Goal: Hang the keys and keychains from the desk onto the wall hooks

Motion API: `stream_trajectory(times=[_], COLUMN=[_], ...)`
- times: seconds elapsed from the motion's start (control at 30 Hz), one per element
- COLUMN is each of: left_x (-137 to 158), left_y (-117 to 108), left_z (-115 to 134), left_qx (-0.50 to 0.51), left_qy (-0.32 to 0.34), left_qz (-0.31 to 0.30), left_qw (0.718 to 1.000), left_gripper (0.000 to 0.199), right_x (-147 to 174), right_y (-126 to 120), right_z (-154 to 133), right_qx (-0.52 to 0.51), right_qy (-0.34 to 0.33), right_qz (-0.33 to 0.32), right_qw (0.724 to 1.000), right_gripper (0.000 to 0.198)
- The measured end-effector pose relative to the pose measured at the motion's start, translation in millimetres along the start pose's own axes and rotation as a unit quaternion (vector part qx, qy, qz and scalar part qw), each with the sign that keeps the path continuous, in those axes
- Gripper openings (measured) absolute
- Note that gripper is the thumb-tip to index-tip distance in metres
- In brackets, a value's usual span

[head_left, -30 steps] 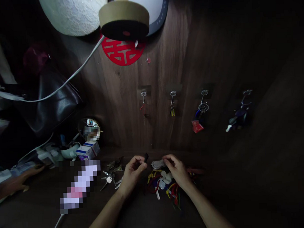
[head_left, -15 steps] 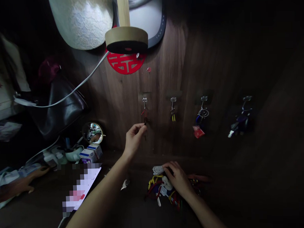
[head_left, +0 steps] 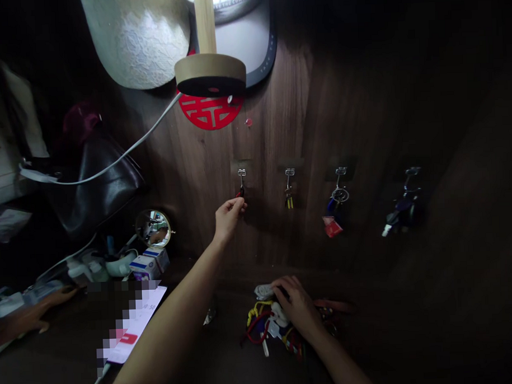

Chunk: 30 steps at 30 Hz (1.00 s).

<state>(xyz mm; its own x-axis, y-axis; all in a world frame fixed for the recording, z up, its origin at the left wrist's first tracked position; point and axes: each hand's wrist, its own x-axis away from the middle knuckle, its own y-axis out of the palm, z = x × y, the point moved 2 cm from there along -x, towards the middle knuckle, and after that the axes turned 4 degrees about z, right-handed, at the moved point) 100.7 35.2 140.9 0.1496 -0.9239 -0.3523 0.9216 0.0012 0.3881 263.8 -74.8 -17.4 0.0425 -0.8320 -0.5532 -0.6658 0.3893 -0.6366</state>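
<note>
On the dark wood wall, my left hand (head_left: 230,218) pinches a small dark key on a red cord (head_left: 239,195), right under the leftmost metal hook (head_left: 242,173). The key is mostly hidden by my fingers. Lower down, my right hand (head_left: 300,308) lies over a pile of keys and cords (head_left: 261,329), fingers spread and bent. Its fingertips touch a grey oval object (head_left: 264,292) at the pile's back edge. Yellow and red cords and a white tag show beside the hand; the part under the palm is hidden.
More hooks carry yellow-marked keys (head_left: 290,201), a ring with a red tag (head_left: 333,225) and a dark key bunch (head_left: 401,209). A lamp base (head_left: 210,76) juts out above. At left are a round mirror (head_left: 153,228), boxes (head_left: 145,267) and a lit phone (head_left: 138,325).
My left hand has risen slightly toward the leftmost hook, bringing the key and red cord up close beneath it. My right hand stays on the pile. The view has shifted a little.
</note>
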Motion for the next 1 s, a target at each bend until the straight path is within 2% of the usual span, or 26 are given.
stream_trajectory(times=[0.33,0.67,1.0], left_x=[-2.3,26.1,83.8], left_y=[-13.1,-34.5,-71.9], left_z=[-26.4,-55.4,-84.3], left_qx=[-0.055,-0.019,-0.075], left_qy=[-0.01,-0.076,-0.117], left_qz=[0.075,0.049,0.015], left_qw=[0.996,0.996,0.99], left_gripper=[0.031,0.034,0.026], right_x=[-0.4,0.3,1.8], right_y=[2.5,-0.1,1.5], right_z=[3.1,-2.5,-2.7], right_qx=[0.002,0.026,0.036], right_qy=[0.0,0.0,-0.011], right_qz=[-0.005,-0.002,0.013], right_qw=[1.0,1.0,0.999], right_gripper=[0.018,0.016,0.014])
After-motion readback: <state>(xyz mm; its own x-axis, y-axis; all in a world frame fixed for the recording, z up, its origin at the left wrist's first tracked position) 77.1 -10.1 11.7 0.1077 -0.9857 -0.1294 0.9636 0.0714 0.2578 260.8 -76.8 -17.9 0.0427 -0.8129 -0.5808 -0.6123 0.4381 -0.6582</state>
